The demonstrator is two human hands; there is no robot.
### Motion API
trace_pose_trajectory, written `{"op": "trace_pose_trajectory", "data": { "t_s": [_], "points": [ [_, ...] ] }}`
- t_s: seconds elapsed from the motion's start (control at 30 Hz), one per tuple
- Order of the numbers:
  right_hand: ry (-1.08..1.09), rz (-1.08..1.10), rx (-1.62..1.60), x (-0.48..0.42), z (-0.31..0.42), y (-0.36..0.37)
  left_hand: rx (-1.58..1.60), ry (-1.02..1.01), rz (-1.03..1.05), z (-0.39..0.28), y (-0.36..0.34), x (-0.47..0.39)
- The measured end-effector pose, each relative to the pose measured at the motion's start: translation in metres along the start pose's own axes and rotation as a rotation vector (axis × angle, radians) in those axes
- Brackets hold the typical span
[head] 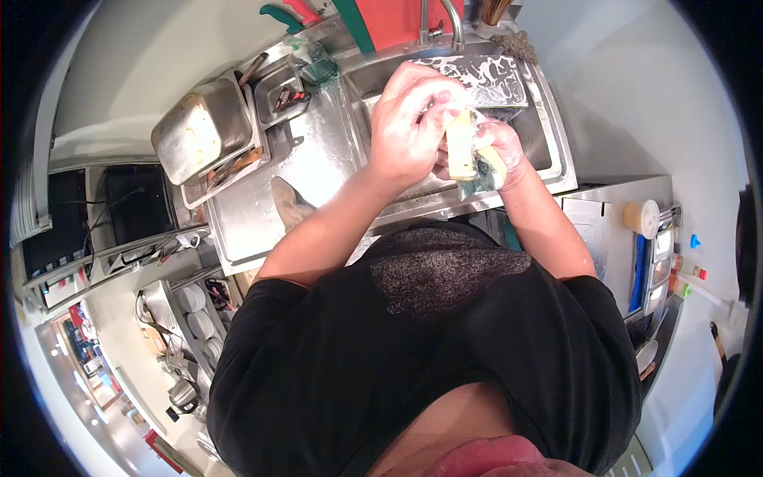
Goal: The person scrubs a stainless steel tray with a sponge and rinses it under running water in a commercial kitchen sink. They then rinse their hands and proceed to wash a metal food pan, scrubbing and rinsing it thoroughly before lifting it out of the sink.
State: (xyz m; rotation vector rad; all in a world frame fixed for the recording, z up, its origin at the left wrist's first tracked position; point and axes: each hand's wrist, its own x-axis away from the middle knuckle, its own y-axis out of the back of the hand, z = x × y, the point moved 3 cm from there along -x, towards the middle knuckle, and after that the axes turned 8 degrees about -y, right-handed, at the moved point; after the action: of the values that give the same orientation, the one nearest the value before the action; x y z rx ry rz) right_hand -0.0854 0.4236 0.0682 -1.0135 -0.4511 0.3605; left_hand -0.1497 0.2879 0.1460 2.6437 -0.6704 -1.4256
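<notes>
Over the sink (539,152), my right hand (506,146) grips a soapy yellow-and-green scouring sponge (461,149); its lower part is folded or a second piece, I cannot tell which. My left hand (405,128) is curled against the top left of the sponge, with its fingertips close to my right hand. Whether it holds something small is hidden by the fingers. Behind both hands, a dark flat surface covered in white suds (498,80) lies across the basin, below the metal faucet (456,30).
Left on the steel drainboard (244,238) are a grey cloth (289,203), a large steel pan (202,131), a small steel tray (277,95) with utensils and a green spray bottle (313,62). A scouring pad (515,46) sits back right. A lidded tub (641,219) stands on the right counter.
</notes>
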Motion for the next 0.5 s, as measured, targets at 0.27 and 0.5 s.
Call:
{"op": "trace_pose_trajectory", "data": {
  "t_s": [0.27,0.5],
  "points": [
    [0.535,-0.33,0.779,0.003,0.033,-0.015,0.146,0.426,-0.033,0.026,-0.006,-0.008],
    [1.134,-0.616,1.848,-0.019,0.017,-0.064,-0.127,0.091,0.109,0.106,-0.009,0.024]
  ]
}}
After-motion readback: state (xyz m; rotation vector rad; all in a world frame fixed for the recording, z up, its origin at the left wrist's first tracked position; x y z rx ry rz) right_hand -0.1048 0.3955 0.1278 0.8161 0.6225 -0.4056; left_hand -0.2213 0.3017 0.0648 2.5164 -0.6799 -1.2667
